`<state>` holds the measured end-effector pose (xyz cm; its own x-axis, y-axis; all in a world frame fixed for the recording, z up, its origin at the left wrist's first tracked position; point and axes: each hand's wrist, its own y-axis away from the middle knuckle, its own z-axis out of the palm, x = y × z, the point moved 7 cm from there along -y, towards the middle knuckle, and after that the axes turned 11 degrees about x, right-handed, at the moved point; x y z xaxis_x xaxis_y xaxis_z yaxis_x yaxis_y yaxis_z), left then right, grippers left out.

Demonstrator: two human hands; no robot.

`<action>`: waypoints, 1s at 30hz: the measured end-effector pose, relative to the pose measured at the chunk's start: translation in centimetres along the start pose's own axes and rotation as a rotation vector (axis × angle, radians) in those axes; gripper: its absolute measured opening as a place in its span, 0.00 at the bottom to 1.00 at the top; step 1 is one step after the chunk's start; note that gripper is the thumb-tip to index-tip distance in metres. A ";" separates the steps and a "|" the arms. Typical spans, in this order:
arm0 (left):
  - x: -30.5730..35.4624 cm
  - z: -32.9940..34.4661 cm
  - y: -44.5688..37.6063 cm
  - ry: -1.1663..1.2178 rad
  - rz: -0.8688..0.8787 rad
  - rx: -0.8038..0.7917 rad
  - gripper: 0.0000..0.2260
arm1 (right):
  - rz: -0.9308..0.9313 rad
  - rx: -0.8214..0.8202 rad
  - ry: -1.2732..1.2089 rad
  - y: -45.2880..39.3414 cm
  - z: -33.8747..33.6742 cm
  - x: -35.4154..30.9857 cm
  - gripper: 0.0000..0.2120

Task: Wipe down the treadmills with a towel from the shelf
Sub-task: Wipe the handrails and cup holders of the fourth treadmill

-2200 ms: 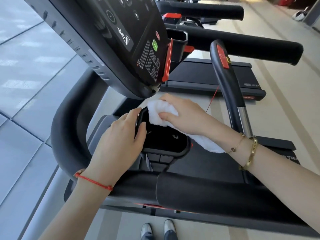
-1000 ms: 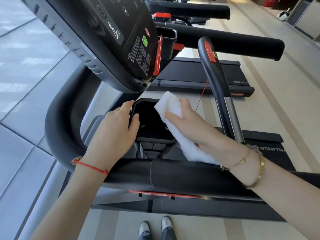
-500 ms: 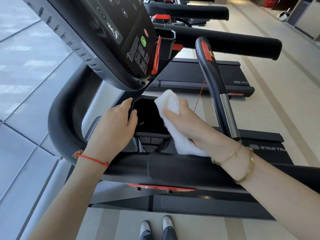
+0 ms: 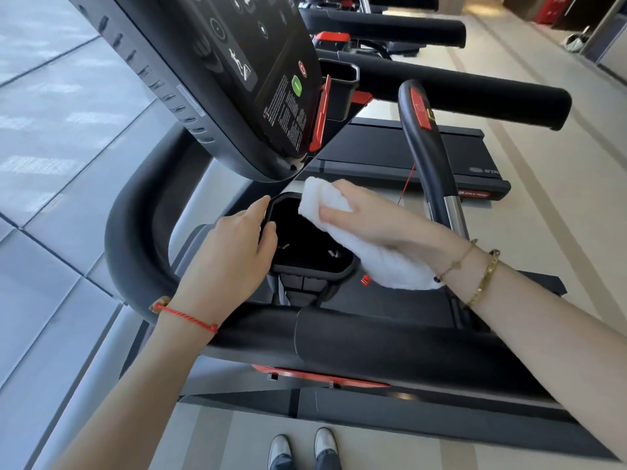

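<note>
I stand at the side of a black treadmill (image 4: pixel 373 337), reaching over its padded handrail. My right hand (image 4: pixel 376 218) grips a white towel (image 4: pixel 386 266) and presses its bunched end against the far right rim of a black cup holder (image 4: pixel 305 242) below the console (image 4: pixel 237 79). The towel's tail hangs under my wrist. My left hand (image 4: pixel 230 256) clasps the cup holder's left rim, thumb on the inner edge and index finger stretched along the top corner.
An upright black grip with a red button (image 4: pixel 424 137) stands just right of the towel, a thin red cord beside it. More treadmills (image 4: pixel 441 89) line up beyond. Grey floor tiles lie at left, beige flooring at right. My shoes (image 4: pixel 302 449) are at the bottom.
The towel has shifted from inside the cup holder up to its far right rim. My left hand has kept its hold on the left rim, with the index finger now reaching further along it.
</note>
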<state>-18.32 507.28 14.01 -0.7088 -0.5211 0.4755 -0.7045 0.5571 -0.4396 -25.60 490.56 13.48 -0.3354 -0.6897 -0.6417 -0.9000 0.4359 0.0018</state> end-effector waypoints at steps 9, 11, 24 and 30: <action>0.3 -0.2 0.0 0.050 -0.019 -0.008 0.13 | -0.352 0.017 0.370 -2.8 2.0 -4.0 0.16; 0.2 -0.3 0.0 0.057 -0.017 0.000 0.15 | -0.329 0.030 0.336 -2.7 1.9 -3.8 0.17; 0.5 -0.4 0.1 0.054 -0.013 -0.008 0.19 | -0.246 0.073 0.274 -2.6 1.6 -2.4 0.10; 0.4 -0.5 0.2 0.047 -0.006 0.022 0.19 | -0.013 0.176 0.061 -0.8 0.5 -0.3 0.13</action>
<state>-18.71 507.52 14.53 -0.7023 -0.4931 0.5135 -0.7099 0.5392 -0.4532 -24.61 490.68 13.29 -0.3449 -0.7274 -0.5932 -0.8435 0.5175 -0.1440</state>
